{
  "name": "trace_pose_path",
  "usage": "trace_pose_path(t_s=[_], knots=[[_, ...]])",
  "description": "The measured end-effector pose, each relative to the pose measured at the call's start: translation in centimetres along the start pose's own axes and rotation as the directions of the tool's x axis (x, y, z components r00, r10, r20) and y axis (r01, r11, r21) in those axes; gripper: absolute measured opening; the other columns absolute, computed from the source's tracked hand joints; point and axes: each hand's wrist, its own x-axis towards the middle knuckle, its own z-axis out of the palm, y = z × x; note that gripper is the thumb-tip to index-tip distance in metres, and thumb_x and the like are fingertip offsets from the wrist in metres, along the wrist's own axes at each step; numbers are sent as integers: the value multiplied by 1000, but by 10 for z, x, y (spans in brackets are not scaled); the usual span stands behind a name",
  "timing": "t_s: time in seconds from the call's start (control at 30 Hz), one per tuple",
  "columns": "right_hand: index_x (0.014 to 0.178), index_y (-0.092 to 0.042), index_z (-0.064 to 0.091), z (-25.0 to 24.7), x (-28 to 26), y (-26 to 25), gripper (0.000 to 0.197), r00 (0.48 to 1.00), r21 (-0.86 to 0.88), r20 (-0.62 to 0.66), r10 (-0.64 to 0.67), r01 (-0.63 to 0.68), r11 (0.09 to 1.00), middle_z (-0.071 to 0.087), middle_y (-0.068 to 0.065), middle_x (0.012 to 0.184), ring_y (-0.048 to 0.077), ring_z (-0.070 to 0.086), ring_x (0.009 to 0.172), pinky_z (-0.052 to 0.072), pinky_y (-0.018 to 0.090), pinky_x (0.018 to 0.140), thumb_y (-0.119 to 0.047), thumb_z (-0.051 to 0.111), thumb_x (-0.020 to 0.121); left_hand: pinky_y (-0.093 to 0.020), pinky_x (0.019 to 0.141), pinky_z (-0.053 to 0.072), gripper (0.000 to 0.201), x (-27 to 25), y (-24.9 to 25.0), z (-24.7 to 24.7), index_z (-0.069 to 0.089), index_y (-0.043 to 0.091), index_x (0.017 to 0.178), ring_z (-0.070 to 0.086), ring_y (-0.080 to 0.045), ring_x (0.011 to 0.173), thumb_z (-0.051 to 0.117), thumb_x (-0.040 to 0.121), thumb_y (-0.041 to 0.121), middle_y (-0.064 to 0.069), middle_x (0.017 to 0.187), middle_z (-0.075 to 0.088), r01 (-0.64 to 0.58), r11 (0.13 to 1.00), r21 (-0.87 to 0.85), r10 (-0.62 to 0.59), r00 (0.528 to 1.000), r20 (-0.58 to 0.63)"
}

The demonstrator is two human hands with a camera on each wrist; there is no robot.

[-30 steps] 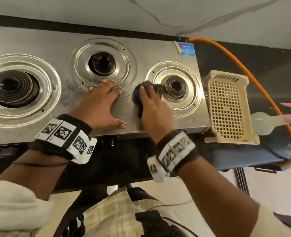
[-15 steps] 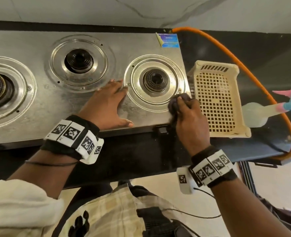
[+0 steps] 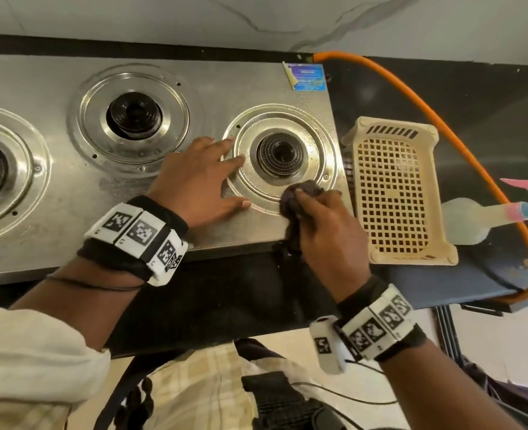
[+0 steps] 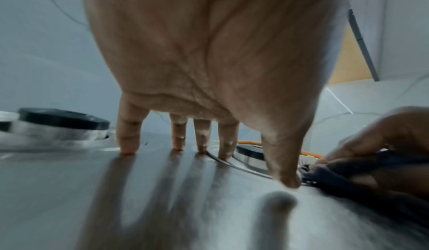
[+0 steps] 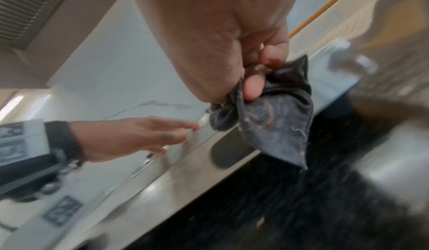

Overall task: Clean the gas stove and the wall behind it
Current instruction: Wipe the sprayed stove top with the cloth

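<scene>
The steel gas stove (image 3: 70, 206) fills the left and middle of the head view, below the pale marbled wall (image 3: 163, 17). My left hand (image 3: 200, 178) lies flat on the stove top with spread fingers (image 4: 127, 140), its fingertips reaching the rim of the right burner (image 3: 279, 155). My right hand (image 3: 324, 231) grips a dark grey cloth (image 3: 300, 193) and presses it on the front edge of that burner's ring. Part of the cloth (image 5: 274, 110) hangs over the stove's front edge below my right hand (image 5: 223, 39).
A cream plastic basket (image 3: 396, 193) stands on the black counter (image 3: 489, 119) right of the stove. An orange gas hose (image 3: 442, 125) curves round it. A spray bottle (image 3: 473, 218) lies at the far right. Two more burners (image 3: 133, 116) sit to the left.
My right hand has wiped the cloth from between the burners to the stove's front right corner, then up onto the right burner's ring. My left hand has shifted right toward that burner.
</scene>
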Motion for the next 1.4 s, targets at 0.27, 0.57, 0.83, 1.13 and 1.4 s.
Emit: trace_pose_path(t_s=[0.27,0.57,0.83,1.13,1.4], knots=[[135,-18,69,-12,99,45,31,999,-35,-11,-35,35,999,65,8,120,19,62,101,48,28,89,-25,57,107,-63,108,43,63,15,3,-11,57,32,143,25,-26,153,66,89,64,-1,168,30,33,999,-14,-32,998,45],[137,-22,69,-37,191,32,46,840,-134,306,-448,504,854,64,6,132,33,63,116,55,53,93,-27,47,97,-67,109,42,59,14,2,5,60,31,141,24,-29,156,66,90,60,-4,168,31,24,999,-34,-24,1000,4],[135,-23,70,-30,140,43,35,961,-185,127,-247,268,945,68,10,117,33,66,95,56,43,78,-24,56,103,-63,108,45,58,20,7,1,70,29,130,30,-30,154,69,85,66,-1,165,38,47,998,-46,-48,999,-14],[131,-11,70,-15,21,6,31,994,-79,57,-91,95,992,67,6,124,18,67,85,50,22,68,-23,58,104,-60,109,45,56,17,9,0,72,27,126,32,-30,153,73,84,64,-1,164,41,51,996,-72,-54,998,-41],[133,-16,69,9,41,-47,35,965,-142,153,-211,233,962,69,4,124,25,71,86,47,26,67,-22,62,100,-62,110,42,43,16,3,4,70,23,121,36,-30,152,78,86,46,-1,158,49,32,988,-154,-45,996,-80]])
